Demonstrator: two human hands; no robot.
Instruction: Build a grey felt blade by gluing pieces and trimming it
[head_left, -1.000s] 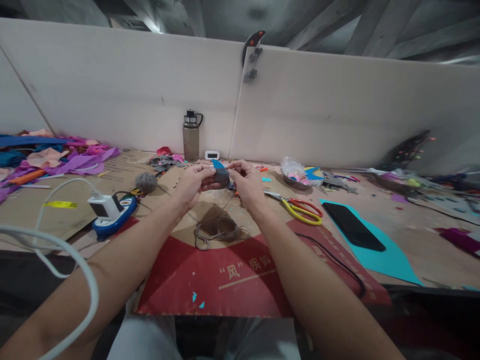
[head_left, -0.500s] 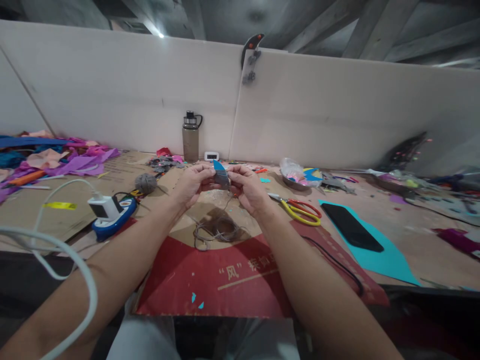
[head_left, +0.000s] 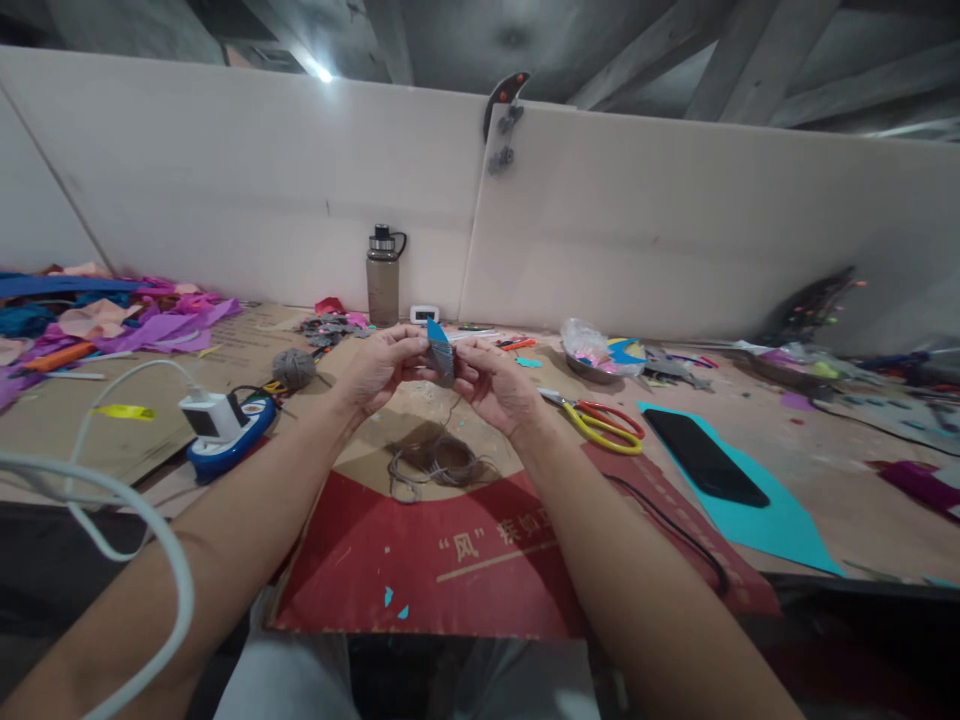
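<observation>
Both hands meet over the middle of the table. My left hand (head_left: 382,365) and my right hand (head_left: 496,382) pinch a small blue paper piece wound with grey yarn (head_left: 440,352) between their fingertips. A thin strand hangs from it down to a loose tangle of grey-brown yarn (head_left: 435,462) lying on the red and brown cardboard sheet (head_left: 420,560). A small ball of grey yarn (head_left: 293,367) rests to the left of my left hand.
Yellow and orange scissors (head_left: 600,418) lie right of my hands, then a black phone (head_left: 701,455) on a cyan sheet (head_left: 787,520). A power strip with a white charger (head_left: 221,428) and cable sits left. A bottle (head_left: 382,275) stands by the white partition. Purple paper scraps (head_left: 112,325) are piled far left.
My hands have stayed in place, the fingers shifting slightly around the wrapped piece, which has turned more edge-on. The view has tilted a little.
</observation>
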